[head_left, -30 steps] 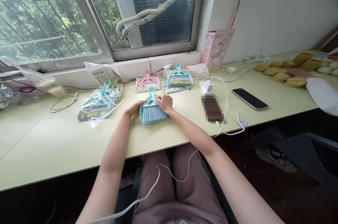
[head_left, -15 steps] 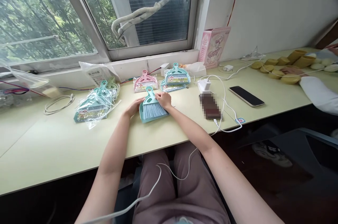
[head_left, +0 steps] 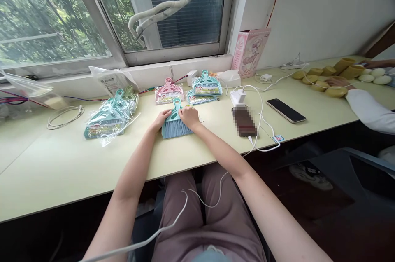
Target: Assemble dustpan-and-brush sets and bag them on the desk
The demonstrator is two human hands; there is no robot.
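The right hand (head_left: 189,117) covers the right side of the brush (head_left: 177,128) and of the dustpan (head_left: 163,133) under it, so this part cannot be seen. Its fingers are curled in and it grips near the base of the handle, but the fingertips are hidden. The left hand (head_left: 161,120) pinches the left edge, with the thumb on top; its other fingers are mostly out of sight, and how far they reach under is not possible to tell.

The brush is light teal, with a looped handle and oval openings in its wide top. Its bristles are grey-blue and spread like a fan towards the person. The dustpan is of similar teal, and only a narrow part shows around the bristles. Both are on the surface (head_left: 70,171), in front of the person.

To the left, clear wrapping (head_left: 111,132) shines over the packed teal sets (head_left: 103,124) and makes their labels hard to read. Behind the brush are a packed pink set (head_left: 168,92) and more teal sets (head_left: 206,85), the upper one partly covering the one below. The dark phone (head_left: 245,121) is blurred by square blocks. At the far right, a white sleeve (head_left: 370,109) of another person is cut off by the picture's edge.
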